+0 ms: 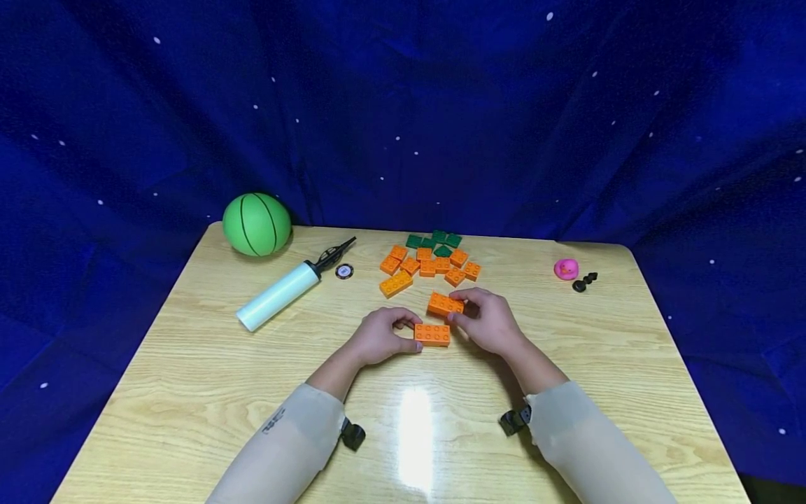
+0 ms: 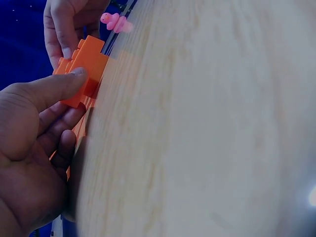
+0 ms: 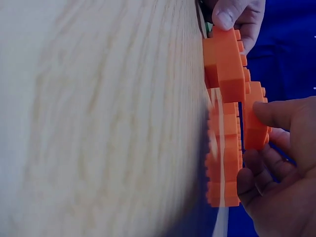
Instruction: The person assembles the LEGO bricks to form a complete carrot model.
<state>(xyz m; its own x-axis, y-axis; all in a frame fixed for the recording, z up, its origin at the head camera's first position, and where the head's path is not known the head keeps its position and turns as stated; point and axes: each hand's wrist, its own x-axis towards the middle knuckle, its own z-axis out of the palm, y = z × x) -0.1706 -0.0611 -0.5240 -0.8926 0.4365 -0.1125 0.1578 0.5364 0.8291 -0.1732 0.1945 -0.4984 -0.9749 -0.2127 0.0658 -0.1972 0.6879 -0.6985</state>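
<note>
My left hand (image 1: pixel 380 337) pinches an orange toy building brick (image 1: pixel 432 335) by its left end, thumb at the near side. In the right wrist view this brick (image 3: pixel 230 64) sits on another orange piece (image 3: pixel 211 61) beneath it, close to the table. A second long orange brick (image 1: pixel 443 304) is pinched between the thumb and fingers of my right hand (image 1: pixel 492 323). It is held just behind the first brick, at a slight tilt. Beyond the hands lie several loose orange bricks (image 1: pixel 427 268) and several green bricks (image 1: pixel 439 236).
On the wooden table (image 1: pixel 189 392), a green ball (image 1: pixel 257 224), a white hand pump (image 1: pixel 279 297) and a poker chip (image 1: pixel 344 271) are at the left. A pink rubber duck (image 1: pixel 566 269) and a small black object (image 1: pixel 584 282) lie at the right. A blue curtain (image 1: pixel 403 105) hangs behind.
</note>
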